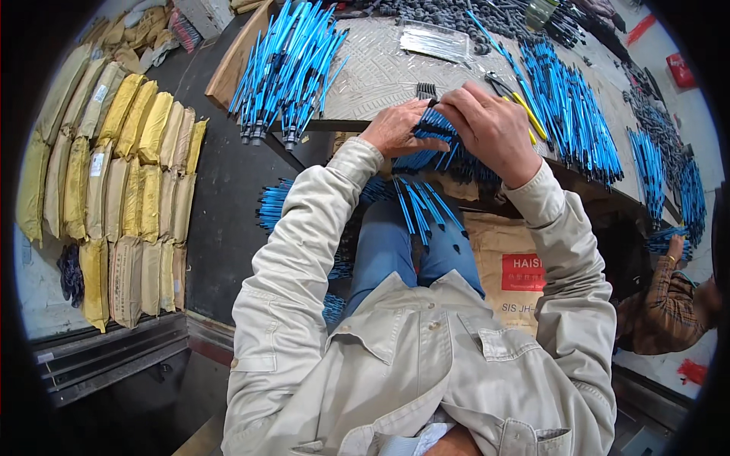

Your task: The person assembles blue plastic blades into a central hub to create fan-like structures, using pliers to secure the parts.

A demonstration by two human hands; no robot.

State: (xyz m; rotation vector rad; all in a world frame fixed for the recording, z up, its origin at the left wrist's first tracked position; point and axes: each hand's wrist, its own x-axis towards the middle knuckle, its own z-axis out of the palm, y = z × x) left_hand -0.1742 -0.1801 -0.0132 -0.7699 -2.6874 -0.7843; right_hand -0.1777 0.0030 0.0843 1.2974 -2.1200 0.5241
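Over the table's near edge, both my hands are closed around the upper part of a bundle of thin blue rods (pixel 426 207) with black tips. Its lower ends fan out above my thighs. My left hand (pixel 395 131) grips the bundle from the left, thumb pointing right. From the other side, my right hand (pixel 487 125) pinches at a dark band (pixel 435 107) around the rods; its fingertips are partly hidden. Dark prongs (pixel 426 90) stick up just beyond the hands. Pliers with yellow handles (pixel 530 115) lie beside my right hand.
Blue rods lie in a large pile (pixel 289 64) at the table's left and another (pixel 570 114) at its right. A clear box (pixel 435 42) of pale strips sits behind my hands. Stacked yellow and tan sacks (pixel 114 167) stand left. A co-worker's plaid sleeve (pixel 673 292) shows at right.
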